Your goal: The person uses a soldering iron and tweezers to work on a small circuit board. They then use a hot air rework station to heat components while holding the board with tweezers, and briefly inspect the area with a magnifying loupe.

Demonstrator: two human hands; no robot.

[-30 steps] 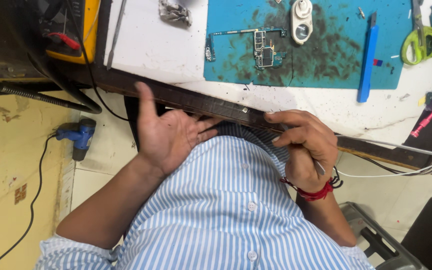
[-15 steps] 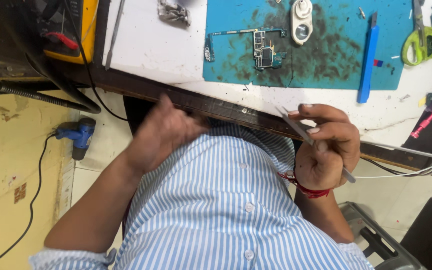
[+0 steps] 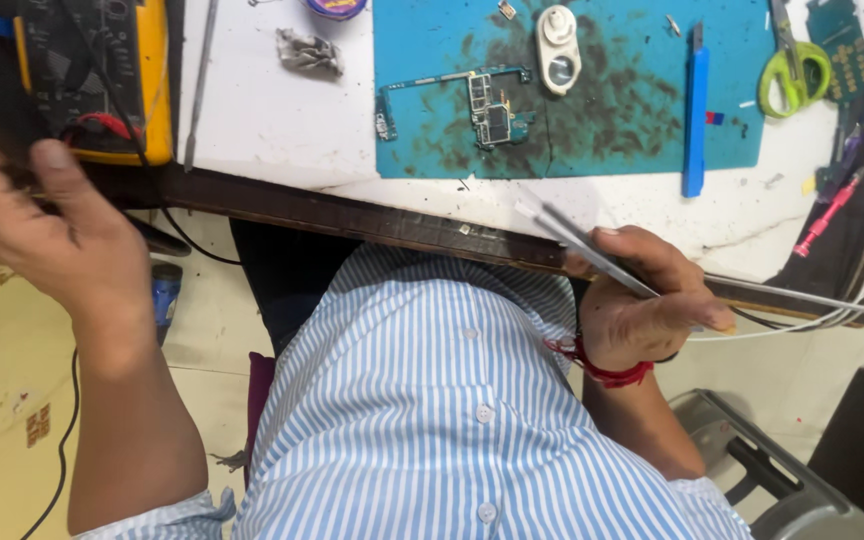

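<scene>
A: What is held?

B: Thin metal tweezers (image 3: 592,250) are pinched in the closed right hand (image 3: 647,300), just below the teal mat (image 3: 572,150). They are judged light, stiff and slippery, best gripped mid-shaft.

A: And the left hand (image 3: 47,235)?

B: Loosely curled, empty, left of the mat near the yellow meter (image 3: 92,75) on the white bench (image 3: 272,120).

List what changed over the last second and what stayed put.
The left hand left the shirt and swung out to the desk edge by the yellow meter. The right hand tilted its tweezers up toward the mat. The circuit board and scissors stayed.
</scene>
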